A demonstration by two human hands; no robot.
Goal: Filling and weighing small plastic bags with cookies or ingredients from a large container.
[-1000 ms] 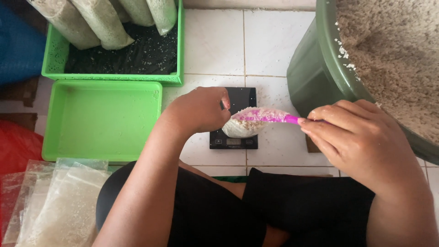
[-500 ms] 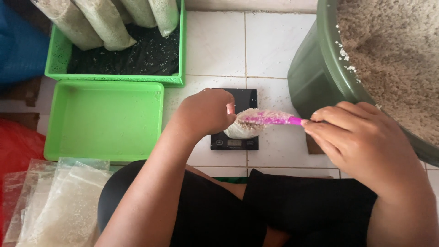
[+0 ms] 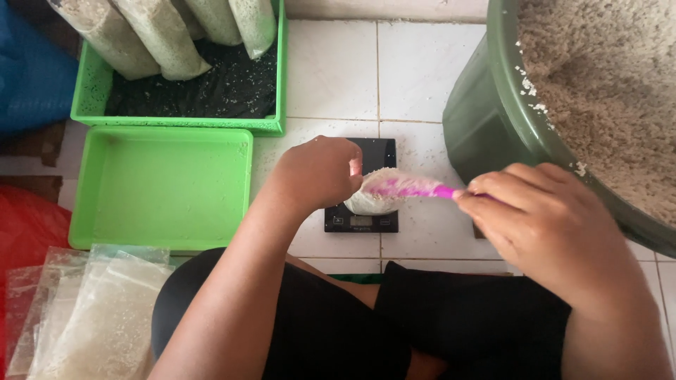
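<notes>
A stack of empty clear plastic bags [image 3: 91, 309] lies nearest, at the lower left. The right hand [image 3: 542, 225] pinches the handle of a pink spoon [image 3: 415, 187], its bowl over the mouth of a small grain-filled bag [image 3: 370, 200]. The left hand [image 3: 317, 172] is closed around that bag's mouth, holding it on a black digital scale [image 3: 362, 218]. Left of the scale sits an empty green tray [image 3: 162, 186]; beyond it, a second green tray [image 3: 271, 127] holds filled bags [image 3: 158, 35]. At far right stands a green basin [image 3: 486, 119] of grain.
</notes>
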